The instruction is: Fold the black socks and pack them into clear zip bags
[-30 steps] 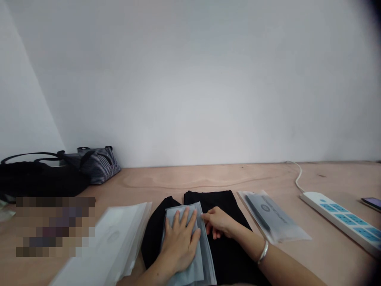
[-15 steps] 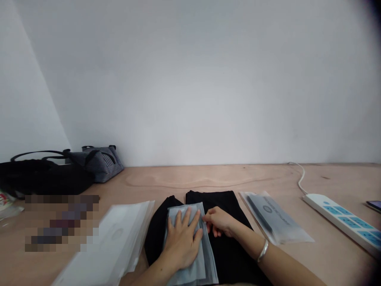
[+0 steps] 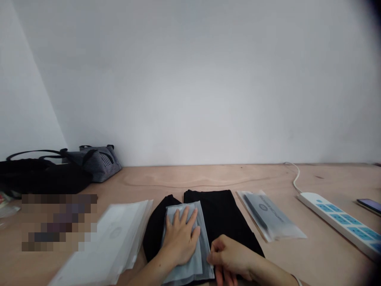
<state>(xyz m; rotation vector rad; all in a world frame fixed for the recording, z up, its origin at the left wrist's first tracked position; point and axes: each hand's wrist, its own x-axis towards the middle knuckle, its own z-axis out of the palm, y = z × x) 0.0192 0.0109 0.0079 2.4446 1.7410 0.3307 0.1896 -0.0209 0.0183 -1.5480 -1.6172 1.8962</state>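
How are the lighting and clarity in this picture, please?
Head view: soft light, wall brightest around the middle; dark right-hand corners; pixelated patch on the left; no harsh glare on the pouch under the left hand.

We see a frosted, translucent bag (image 3: pixel 197 255) lying flat at six o'clock, sealing strip (image 3: pixel 203 225) along its three-o'clock edge, a pale blue-grey rectangle (image 3: pixel 188 271) showing inside.

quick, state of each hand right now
Left hand: open, spread on the frosted bag.
Right hand: curled at the bag's edge; whether gripping it cannot be told.
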